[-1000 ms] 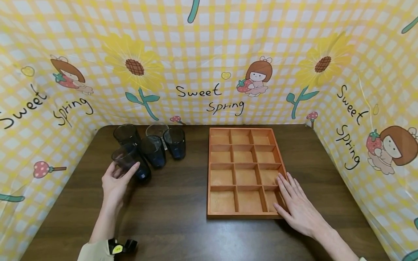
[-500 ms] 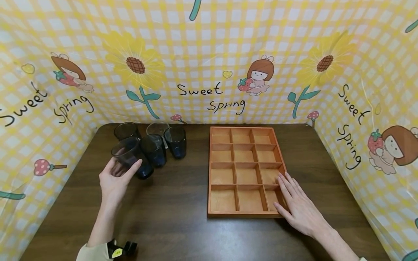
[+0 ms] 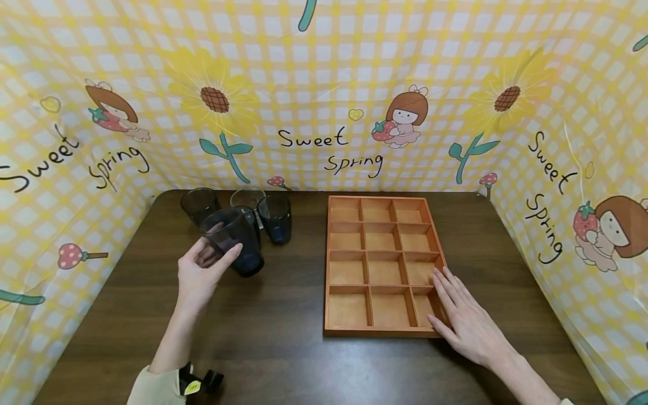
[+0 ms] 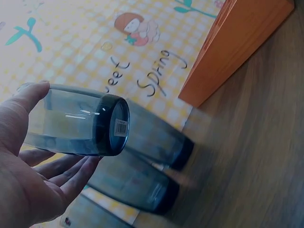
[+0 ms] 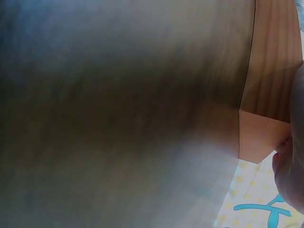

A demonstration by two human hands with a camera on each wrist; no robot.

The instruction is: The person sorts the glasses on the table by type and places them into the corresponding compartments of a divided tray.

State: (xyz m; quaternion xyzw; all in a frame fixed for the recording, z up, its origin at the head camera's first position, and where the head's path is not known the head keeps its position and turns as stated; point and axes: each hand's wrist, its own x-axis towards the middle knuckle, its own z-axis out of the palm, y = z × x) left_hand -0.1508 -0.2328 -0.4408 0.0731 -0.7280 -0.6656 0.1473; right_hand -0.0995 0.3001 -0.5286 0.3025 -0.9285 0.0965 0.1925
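My left hand (image 3: 198,277) grips a dark blue tinted drinking glass (image 3: 239,247), thumb on its near side. The glass is tilted, its mouth towards the upper left. In the left wrist view a barcode sticker (image 4: 121,127) shows on its base, and the glass hangs above the table. Fingers of my right hand (image 3: 468,323) lie straight over the right front edge of a wooden compartment box (image 3: 379,332). The box's cells hold nothing. The right wrist view shows only part of that hand (image 5: 290,175) beside the box's side (image 5: 268,61).
Behind the held glass stand a tinted glass (image 3: 199,203) at the left, another tinted glass (image 3: 275,220) at the right and a clear glass (image 3: 246,197). One more tinted glass (image 3: 253,218) is mostly hidden. Checked cloth (image 3: 314,101) walls the brown table (image 3: 283,349) on three sides.
My left hand has lifted the glass off the table and carried it to the right, in front of the other glasses. My right hand stays on the box.
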